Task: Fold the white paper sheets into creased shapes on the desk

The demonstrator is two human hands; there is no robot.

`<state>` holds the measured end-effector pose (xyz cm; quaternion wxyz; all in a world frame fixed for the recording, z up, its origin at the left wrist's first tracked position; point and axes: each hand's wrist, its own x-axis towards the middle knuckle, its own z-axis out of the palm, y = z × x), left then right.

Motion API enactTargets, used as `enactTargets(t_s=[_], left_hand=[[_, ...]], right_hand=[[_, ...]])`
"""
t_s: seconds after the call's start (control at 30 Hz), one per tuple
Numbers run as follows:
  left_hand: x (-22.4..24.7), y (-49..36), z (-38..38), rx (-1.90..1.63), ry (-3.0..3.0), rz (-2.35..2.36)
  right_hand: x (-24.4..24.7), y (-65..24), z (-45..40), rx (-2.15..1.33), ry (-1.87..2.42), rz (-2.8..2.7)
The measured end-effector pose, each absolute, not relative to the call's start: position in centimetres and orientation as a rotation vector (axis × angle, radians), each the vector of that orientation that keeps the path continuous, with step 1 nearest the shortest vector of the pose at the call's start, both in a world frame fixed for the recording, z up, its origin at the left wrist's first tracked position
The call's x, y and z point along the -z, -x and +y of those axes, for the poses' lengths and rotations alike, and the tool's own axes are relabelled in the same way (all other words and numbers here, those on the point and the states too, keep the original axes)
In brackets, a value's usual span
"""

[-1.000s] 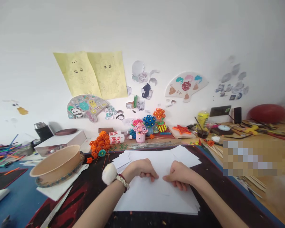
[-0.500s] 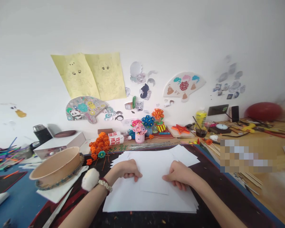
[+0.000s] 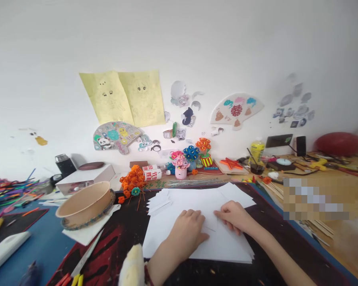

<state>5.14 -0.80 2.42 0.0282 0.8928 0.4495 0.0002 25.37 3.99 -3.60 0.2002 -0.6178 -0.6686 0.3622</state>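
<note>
Where the lower centre of the frame is filled with white paper, I have both bare hands at work over a small sheet (image 3: 210, 222), which lies between them on a larger stack of paper (image 3: 223, 248). My view shows the left hand (image 3: 188, 231) back upward, its fingers close together and bent down onto the paper, the thumb set apart and pointing right; I cannot tell whether anything is gripped beneath it. To its right, the right hand (image 3: 233, 215) has thumb and forefinger tips near each other at the small sheet's right edge, other fingers curled under, and from here I cannot make out whether they pinch it. I see a fluffy pale band (image 3: 133, 265) at the left wrist, in the bottom centre-left. The stack, its edges uneven, rests on a dark mat (image 3: 271, 222). Toward the lower left I can pick out scissors (image 3: 88, 254) with red and yellow handles, and above them a beige bowl (image 3: 83, 202) tilted over a white sheet. Just left of centre, behind the stack, are orange flowers (image 3: 133, 180), with a pink pot (image 3: 180, 172) of pink blooms to their right. Farther right I see a yellow bottle (image 3: 257, 150), and on the wall, upper left of centre, yellow drawings (image 3: 143, 101).
</note>
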Motion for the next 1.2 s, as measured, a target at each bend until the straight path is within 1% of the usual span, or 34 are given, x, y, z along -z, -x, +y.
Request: enactTargets(t_s=[0.13,0.33,0.47,0.57,0.77,1.2], left_hand=[[-1.6,-4.5,-0.1,0.011,-2.794,1.455],[-0.6,-4.1,-0.9,-0.002,-2.808,1.456],[-0.4,-3.8,-1.5,-0.115,-2.802,1.445],[-0.3,-3.5,-1.6,-0.208,-2.788,1.452],[0.0,-3.4,-1.4,-0.080,-2.893,1.424],[0.9,-4.6,-2.5,-0.057,-3.057,1.413]], right_hand=[[3.7,-25.0,3.5,-0.795,1.747,-1.868],[3.8,-25.7,4.0,-0.269,1.807,-1.789],[4.4,-27.3,4.5,-0.063,1.832,-1.784],[5.5,-28.7,4.9,0.005,1.859,-1.780],[7.0,-30.9,5.5,0.027,1.956,-1.694],[5.2,-33.2,5.9,-0.094,1.985,-1.292]])
